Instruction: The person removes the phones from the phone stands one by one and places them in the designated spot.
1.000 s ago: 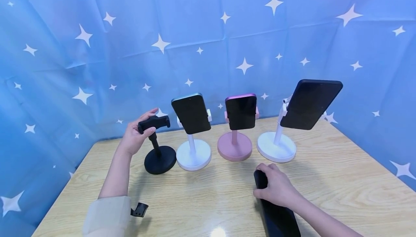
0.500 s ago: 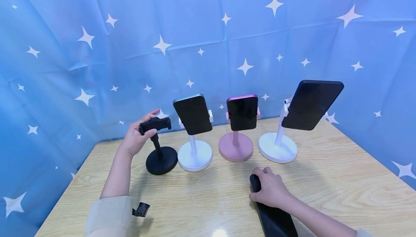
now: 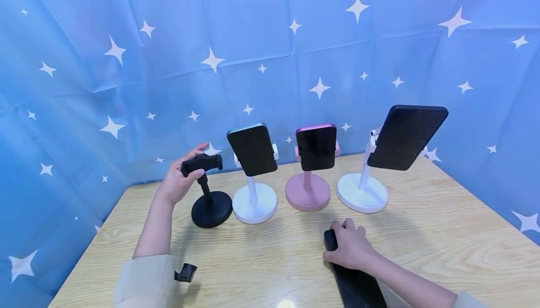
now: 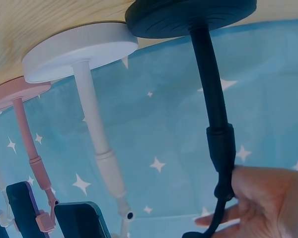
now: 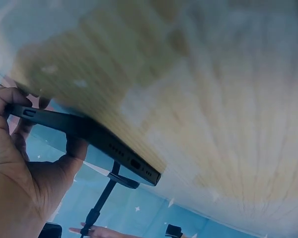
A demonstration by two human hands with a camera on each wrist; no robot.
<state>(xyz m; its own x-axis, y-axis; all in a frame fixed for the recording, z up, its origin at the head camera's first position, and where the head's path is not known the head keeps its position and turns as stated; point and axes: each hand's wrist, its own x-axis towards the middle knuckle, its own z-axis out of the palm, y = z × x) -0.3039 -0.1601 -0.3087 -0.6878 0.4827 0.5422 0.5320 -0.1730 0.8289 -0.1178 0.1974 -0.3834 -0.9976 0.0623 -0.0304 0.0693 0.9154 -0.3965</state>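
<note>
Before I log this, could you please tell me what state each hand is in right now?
Left hand: closed, holding the black stand near its top.
Right hand: closed, holding a black phone.

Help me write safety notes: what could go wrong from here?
The black device could slip, since the right hand holds it near its far end. The left hand might tip the black stand by pushing its holder. That stand could also knock the white stand close beside it.
</note>
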